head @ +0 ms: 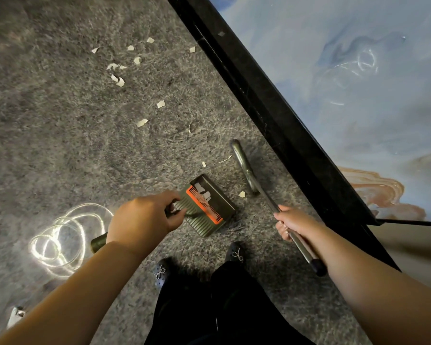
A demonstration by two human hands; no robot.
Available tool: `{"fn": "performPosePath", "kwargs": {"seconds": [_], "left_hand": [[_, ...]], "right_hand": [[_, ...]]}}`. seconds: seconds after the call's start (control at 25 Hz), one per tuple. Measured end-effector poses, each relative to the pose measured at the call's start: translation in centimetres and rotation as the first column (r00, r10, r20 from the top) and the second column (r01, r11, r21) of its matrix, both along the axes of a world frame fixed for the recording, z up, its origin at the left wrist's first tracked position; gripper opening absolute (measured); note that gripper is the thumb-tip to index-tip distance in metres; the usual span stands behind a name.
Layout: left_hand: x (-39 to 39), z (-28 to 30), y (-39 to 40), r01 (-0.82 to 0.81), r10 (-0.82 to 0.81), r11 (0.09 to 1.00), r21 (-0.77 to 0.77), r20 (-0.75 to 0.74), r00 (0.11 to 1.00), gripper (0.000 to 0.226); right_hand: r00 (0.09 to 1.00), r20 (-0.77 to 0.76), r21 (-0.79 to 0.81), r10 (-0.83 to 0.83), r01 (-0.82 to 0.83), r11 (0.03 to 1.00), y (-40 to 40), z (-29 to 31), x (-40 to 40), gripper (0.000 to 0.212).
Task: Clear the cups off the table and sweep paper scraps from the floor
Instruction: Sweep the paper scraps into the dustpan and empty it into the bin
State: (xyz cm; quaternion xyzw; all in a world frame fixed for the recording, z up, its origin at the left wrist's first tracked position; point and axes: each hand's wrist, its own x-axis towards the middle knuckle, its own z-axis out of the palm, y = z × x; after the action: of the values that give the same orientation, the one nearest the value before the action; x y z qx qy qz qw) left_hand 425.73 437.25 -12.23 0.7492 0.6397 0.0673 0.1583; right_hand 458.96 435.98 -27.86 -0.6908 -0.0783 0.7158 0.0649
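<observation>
sweeping | my left hand (144, 215) grips dustpan (209, 205) on carpet, right hand (294, 225) grips broom (249, 170) | nearest scrap (241, 194) just beside pan; I'd drag short, pan lip pressed flat

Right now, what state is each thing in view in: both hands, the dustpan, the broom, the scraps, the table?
Left hands side, left hand: grips the dustpan handle.
Right hand: grips the broom's metal pole.
Olive-green plastic dustpan with orange comb: on the carpet, a few scraps inside.
Grey broom: head down on the carpet beside the dustpan.
White paper scraps: scattered on the carpet, unswept.
Blue marbled table with black edge: no cups in view.
</observation>
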Motion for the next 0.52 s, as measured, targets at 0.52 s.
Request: {"fn": "performPosePath", "kwargs": {"seconds": [0.52], "left_hand": [[-0.7, -0.2, 0.0, 0.038, -0.038, 0.998, 0.051, -0.011, 0.999, 0.019]], "right_hand": [[0.973, -0.231, 0.023, 0.017, -0.012, 1.000, -2.6, 5.9, -6.0, 0.050]]}}
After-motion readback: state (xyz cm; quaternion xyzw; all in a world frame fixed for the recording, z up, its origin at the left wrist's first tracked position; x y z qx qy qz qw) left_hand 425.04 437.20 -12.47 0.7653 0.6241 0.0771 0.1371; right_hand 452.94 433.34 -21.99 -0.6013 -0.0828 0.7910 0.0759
